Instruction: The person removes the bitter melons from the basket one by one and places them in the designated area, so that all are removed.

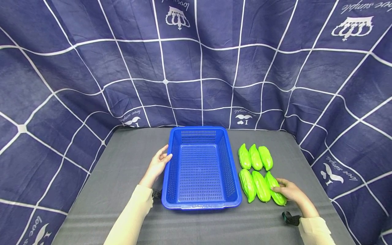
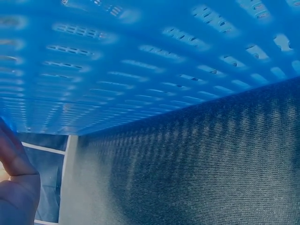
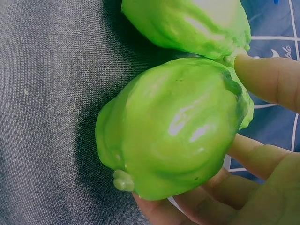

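Observation:
A rectangular blue plastic basket (image 1: 200,205) with perforated walls lies on the grey surface, nothing inside it. My left hand (image 1: 158,162) holds its left rim, thumb over the edge; the left wrist view shows the basket's outer wall (image 2: 154,51) and part of the hand (image 2: 18,178). To the basket's right are two rows of glossy green bitter melons. My right hand (image 1: 289,190) grips the nearest, rightmost bitter melon (image 1: 278,198), thumb on one side and fingers on the other. In the right wrist view this bitter melon (image 3: 168,131) appears close up, beside another bitter melon (image 3: 192,23).
The back row of bitter melons (image 1: 255,157) lies just beyond the front row. A grey cloth (image 1: 128,177) covers the table. Dark blue curtains (image 1: 214,75) with white grid lines hang at the back and sides. Dark wrist devices (image 1: 291,218) sit by both sleeves.

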`<state>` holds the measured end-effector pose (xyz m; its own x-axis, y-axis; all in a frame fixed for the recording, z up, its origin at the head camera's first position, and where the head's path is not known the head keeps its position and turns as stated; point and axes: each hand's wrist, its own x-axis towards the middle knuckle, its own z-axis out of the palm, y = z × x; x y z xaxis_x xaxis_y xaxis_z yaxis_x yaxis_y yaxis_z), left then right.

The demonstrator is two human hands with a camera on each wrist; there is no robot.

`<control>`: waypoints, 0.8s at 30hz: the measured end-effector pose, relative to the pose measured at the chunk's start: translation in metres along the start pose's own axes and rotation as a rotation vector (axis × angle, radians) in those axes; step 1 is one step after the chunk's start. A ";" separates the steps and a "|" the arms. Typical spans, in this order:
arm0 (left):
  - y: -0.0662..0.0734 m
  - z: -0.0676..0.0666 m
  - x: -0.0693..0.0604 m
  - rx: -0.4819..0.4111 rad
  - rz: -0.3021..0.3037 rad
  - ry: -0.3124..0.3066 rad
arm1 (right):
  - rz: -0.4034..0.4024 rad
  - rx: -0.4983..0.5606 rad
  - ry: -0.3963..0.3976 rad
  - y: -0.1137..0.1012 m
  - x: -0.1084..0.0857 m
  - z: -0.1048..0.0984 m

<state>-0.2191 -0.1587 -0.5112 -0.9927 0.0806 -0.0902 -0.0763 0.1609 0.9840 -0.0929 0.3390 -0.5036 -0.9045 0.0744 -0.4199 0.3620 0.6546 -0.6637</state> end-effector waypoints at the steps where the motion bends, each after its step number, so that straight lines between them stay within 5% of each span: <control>1: 0.000 0.000 0.000 0.007 0.001 0.001 | -0.003 0.000 0.003 0.000 0.000 0.000; 24: 0.002 0.000 0.005 0.063 -0.009 0.016 | -0.029 -0.056 0.074 -0.003 0.001 -0.005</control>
<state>-0.2245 -0.1575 -0.5098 -0.9934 0.0631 -0.0960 -0.0798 0.2232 0.9715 -0.0958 0.3411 -0.4985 -0.9293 0.1092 -0.3527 0.3244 0.6978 -0.6386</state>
